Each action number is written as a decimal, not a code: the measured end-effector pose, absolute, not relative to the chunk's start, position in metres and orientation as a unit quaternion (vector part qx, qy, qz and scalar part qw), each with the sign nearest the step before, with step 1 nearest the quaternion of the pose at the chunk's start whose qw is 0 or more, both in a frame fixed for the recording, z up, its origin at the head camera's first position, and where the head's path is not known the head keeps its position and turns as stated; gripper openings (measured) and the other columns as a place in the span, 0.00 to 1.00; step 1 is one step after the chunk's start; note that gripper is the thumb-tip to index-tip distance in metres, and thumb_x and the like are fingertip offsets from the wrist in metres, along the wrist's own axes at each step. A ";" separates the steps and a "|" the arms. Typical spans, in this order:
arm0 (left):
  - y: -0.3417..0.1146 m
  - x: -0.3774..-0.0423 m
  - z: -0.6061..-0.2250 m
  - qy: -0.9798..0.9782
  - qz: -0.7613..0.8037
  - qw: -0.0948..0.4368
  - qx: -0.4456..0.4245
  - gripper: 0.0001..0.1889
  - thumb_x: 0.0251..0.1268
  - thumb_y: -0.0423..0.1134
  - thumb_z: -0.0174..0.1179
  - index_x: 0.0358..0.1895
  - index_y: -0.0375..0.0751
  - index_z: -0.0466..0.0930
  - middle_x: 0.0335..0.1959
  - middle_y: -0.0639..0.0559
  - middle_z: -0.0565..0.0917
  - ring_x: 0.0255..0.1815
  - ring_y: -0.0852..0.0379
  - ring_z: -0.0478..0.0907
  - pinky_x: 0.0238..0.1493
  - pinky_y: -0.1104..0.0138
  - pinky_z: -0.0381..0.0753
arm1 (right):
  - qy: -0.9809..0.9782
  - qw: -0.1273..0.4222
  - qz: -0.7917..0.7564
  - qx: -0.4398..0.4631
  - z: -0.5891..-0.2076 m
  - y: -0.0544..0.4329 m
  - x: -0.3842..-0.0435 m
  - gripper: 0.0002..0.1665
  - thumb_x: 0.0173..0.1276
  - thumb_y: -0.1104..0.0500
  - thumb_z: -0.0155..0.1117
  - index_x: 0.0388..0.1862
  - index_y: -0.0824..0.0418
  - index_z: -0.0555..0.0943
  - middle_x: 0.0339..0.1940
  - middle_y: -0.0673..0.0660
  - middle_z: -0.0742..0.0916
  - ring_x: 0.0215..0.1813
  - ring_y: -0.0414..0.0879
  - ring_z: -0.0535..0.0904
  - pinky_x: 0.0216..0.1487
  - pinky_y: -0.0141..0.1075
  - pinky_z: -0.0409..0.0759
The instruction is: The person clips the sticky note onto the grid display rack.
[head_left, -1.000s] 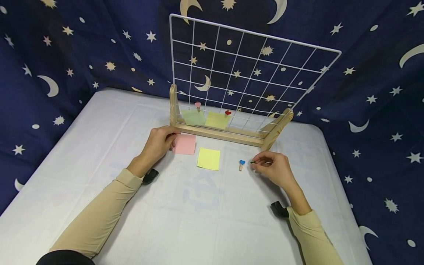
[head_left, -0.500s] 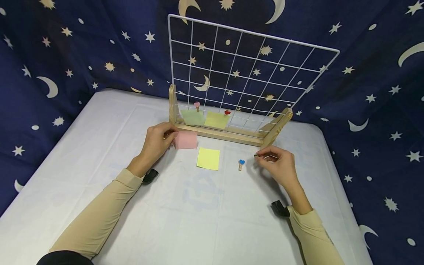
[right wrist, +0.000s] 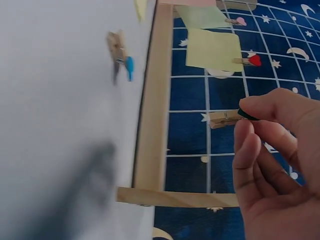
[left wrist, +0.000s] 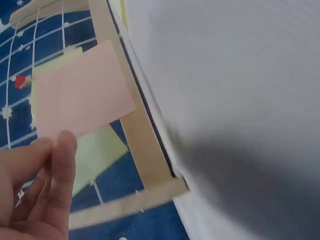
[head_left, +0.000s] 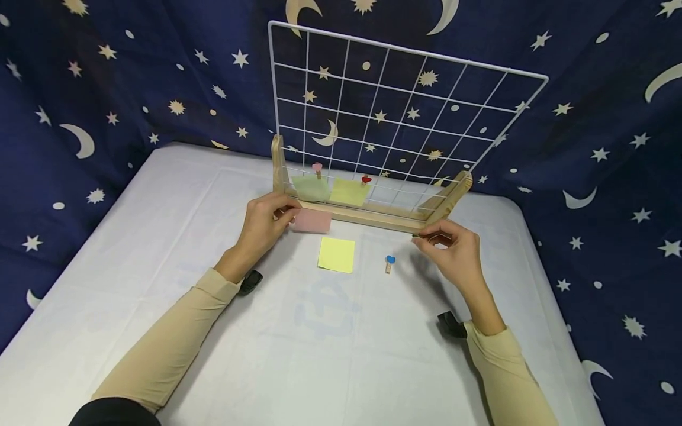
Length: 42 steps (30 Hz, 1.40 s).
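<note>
Pink paper is what we are seeing in the left hand: the thumb and forefinger are closing together on one corner of the pink note, and nearly all of the sheet is sticking out past the fingertips, in front of the near wooden bar of the rack. We are finding the right hand with its thumb and forefinger pressed together too, and they are gripping a wooden peg by its dark green end, while the bare clip end is pointing away from the fingertips. The other fingers of that hand are bending loosely beneath and holding nothing.

Between the hands, on the white table, we are noticing a yellow note that is lying flat just on the near side of the pink one, and a blue heart peg that is lying near the right hand, apart from its fingers. On the rack, a pink heart peg is holding a green note, and beside it a red heart peg is holding a second yellow note.
</note>
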State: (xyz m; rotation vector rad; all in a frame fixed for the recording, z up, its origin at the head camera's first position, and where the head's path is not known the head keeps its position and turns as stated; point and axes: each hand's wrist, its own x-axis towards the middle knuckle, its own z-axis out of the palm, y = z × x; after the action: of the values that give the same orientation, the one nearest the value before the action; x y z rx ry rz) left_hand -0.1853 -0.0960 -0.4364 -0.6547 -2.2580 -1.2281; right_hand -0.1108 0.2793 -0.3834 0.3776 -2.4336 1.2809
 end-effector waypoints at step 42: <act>0.039 -0.196 -0.396 -0.813 -0.463 0.235 -0.263 0.03 0.63 0.26 0.72 0.34 0.37 0.90 0.32 0.48 0.88 0.31 0.54 0.82 0.35 0.67 0.82 | -0.841 0.292 0.435 0.134 -0.363 0.277 -0.162 0.06 0.58 0.72 0.80 0.33 0.69 0.91 0.34 0.62 0.91 0.33 0.39 0.85 0.37 0.22 0.82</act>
State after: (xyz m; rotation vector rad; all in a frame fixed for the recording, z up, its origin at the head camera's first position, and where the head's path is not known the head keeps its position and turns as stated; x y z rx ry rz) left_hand -0.1961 0.0385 -0.3961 -0.7215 -2.2318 -1.2719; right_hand -0.1620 0.2774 -0.3635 0.3562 -2.2422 1.1601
